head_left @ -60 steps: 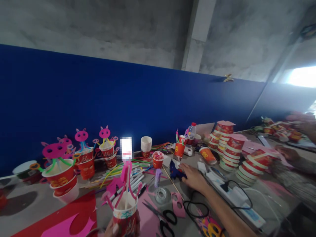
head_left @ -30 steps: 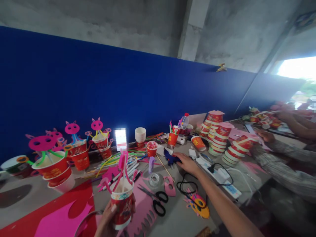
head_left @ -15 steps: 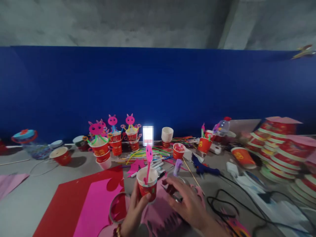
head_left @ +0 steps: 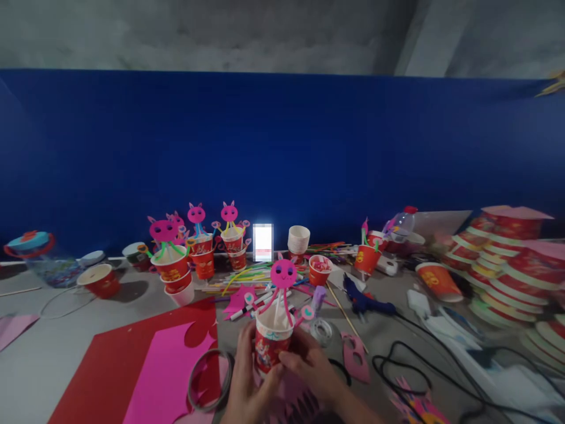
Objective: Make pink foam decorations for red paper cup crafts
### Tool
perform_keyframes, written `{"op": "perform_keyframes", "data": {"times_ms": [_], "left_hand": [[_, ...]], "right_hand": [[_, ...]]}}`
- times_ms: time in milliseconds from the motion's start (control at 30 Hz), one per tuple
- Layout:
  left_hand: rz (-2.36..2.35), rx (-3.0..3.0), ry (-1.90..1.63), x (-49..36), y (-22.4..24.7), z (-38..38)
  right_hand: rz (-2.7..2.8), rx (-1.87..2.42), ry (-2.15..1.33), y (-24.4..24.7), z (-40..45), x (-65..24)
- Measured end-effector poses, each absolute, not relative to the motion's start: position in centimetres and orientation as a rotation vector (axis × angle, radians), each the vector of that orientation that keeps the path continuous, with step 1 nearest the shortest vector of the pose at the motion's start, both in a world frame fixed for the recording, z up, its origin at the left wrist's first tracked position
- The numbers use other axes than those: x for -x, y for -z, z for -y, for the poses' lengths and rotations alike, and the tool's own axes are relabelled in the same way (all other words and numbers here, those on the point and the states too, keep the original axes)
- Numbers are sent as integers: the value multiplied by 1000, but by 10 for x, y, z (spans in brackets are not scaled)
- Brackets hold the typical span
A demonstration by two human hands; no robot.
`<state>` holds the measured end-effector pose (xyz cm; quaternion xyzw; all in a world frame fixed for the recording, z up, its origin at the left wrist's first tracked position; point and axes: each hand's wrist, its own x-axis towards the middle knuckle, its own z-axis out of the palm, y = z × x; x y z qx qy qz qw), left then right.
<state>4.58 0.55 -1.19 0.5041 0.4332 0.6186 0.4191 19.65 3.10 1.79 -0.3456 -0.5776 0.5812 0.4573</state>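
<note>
Between both hands stands a red printed paper cup [head_left: 272, 347], its rim white. Out of it rises a pink paper face [head_left: 283, 274] with eyes and a smile, on thin pink arms that end in small round tags. My left hand [head_left: 248, 371] wraps the cup's left side, the thumb on its front. My right hand [head_left: 311, 359] closes on the right side, fingers behind and thumb at the front. A roll of clear tape [head_left: 321, 331] lies just past my right hand. Left of my left hand is a grey ring-shaped roll [head_left: 210, 380].
Pink paper [head_left: 161, 371] lies on a red sheet [head_left: 95, 368] to the left. Several finished cup figures [head_left: 170, 263] stand behind. A blue glue gun [head_left: 366, 299], black cable [head_left: 397, 344] and stacked cups [head_left: 507, 265] are right. Markers [head_left: 247, 309] lie beyond the cup.
The cup has turned so its pink face now points toward me, and it sits slightly further right. My right hand, apart from it before, has closed on the cup.
</note>
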Motion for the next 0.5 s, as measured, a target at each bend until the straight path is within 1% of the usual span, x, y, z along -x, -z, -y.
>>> {"op": "perform_keyframes", "data": {"times_ms": [133,300,500], "left_hand": [[-1037,-1159,-1401,-41,22,-4],[-996,-1189,-1308,-45,21,2],[-950,-1192,-1308,-45,20,1]], "right_hand": [[1367,831,-1516,-17,-29,-201],[1474,933,-1348,-11,-28,-208],[1511,947,-1288,-15,-26,-207]]}}
